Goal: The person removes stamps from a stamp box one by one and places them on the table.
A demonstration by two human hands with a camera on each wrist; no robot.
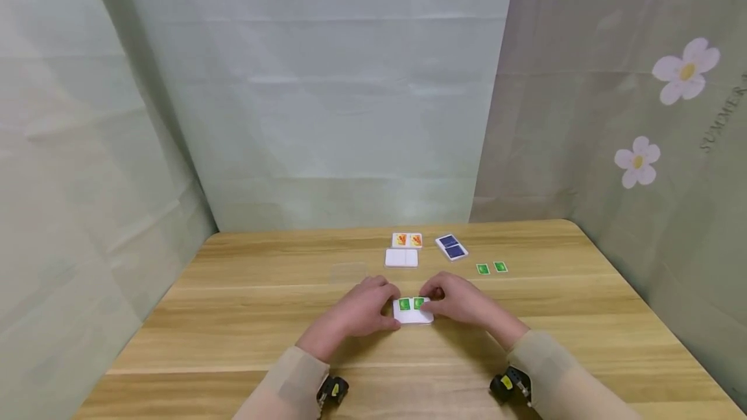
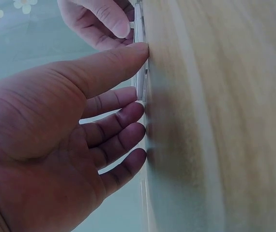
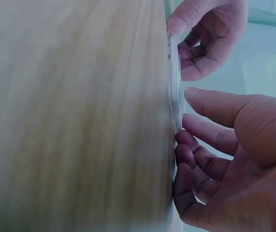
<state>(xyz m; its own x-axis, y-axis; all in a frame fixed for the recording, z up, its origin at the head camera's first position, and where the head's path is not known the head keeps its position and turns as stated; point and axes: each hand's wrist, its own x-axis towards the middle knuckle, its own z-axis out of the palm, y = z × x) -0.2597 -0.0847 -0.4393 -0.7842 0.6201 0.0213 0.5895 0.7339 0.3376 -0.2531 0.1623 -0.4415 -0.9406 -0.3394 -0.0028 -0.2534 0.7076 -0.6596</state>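
Note:
A flat white rectangular holder [image 1: 413, 318] lies on the table between both hands. My left hand [image 1: 364, 306] holds its left end, thumb at the near corner and index finger at the far one. Two small green picture cards lie side by side on the holder: a left card [image 1: 404, 304] and a right card [image 1: 418, 303]. My right hand [image 1: 461, 300] has its thumb and index finger at the right card, pinching its edge. Its other fingers curl beside the holder's right end. In the left wrist view the thumb [image 2: 114, 65] presses the holder's edge.
Behind the hands lie a holder with two orange pictures [image 1: 406, 240], a plain white holder [image 1: 401, 258] and a white-edged piece with dark blue panels [image 1: 452, 247]. Two loose green cards [image 1: 483, 269] lie to the right. A faint clear sheet [image 1: 349, 271] lies left. Curtains surround the wooden table [image 1: 233, 316].

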